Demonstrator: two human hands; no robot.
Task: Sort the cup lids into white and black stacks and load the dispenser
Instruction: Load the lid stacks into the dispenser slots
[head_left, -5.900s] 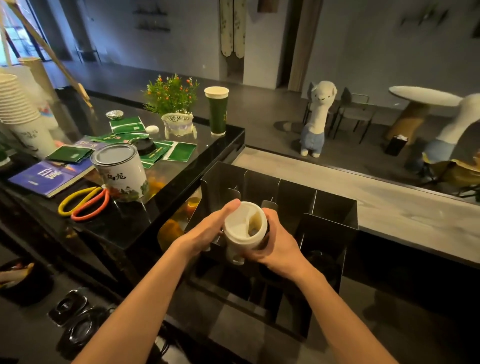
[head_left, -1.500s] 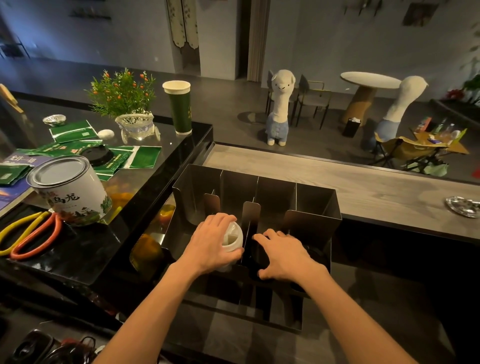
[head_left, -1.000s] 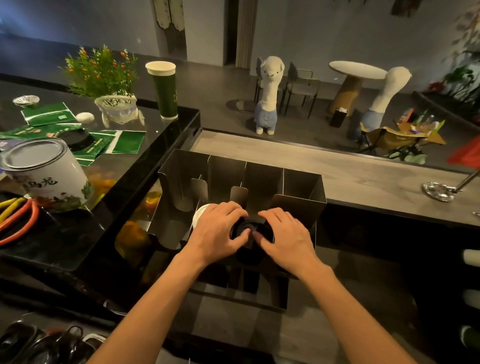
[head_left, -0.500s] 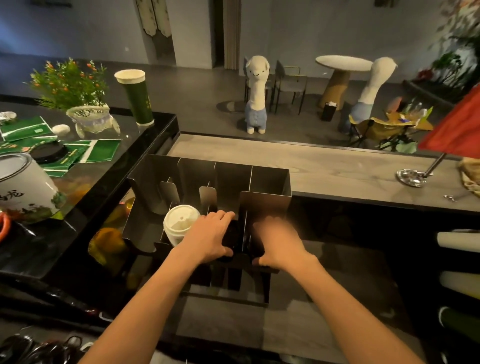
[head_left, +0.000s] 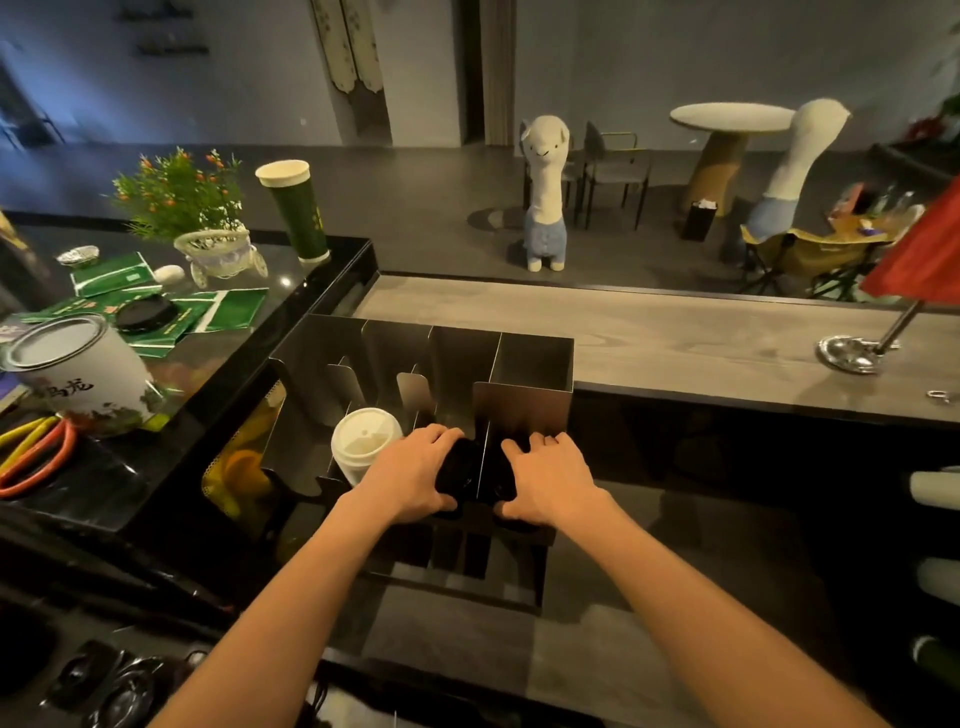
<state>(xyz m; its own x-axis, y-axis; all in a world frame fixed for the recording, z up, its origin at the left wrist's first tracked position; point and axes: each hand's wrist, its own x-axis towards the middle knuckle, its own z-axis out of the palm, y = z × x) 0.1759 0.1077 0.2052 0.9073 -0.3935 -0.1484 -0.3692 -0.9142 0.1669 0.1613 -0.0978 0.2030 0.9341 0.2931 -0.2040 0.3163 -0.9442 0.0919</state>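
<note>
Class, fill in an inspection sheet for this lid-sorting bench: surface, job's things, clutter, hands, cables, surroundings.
Surface: glossy black counter; grey wooden ledge.
Job's things: metal dispenser; white lid stack in a left slot; black lids beside it, dimly seen.
Clutter: tin, scissors, green packets, potted plant, green cup.
Hands: left hand and right hand each curl round black lids, a divider between them.
Cables: nothing seen.
Surroundings: alpaca plush, round table.

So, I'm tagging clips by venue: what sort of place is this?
Probably a tea or coffee shop counter: metal lid dispenser, white cup lids, tall green takeaway cup.
</note>
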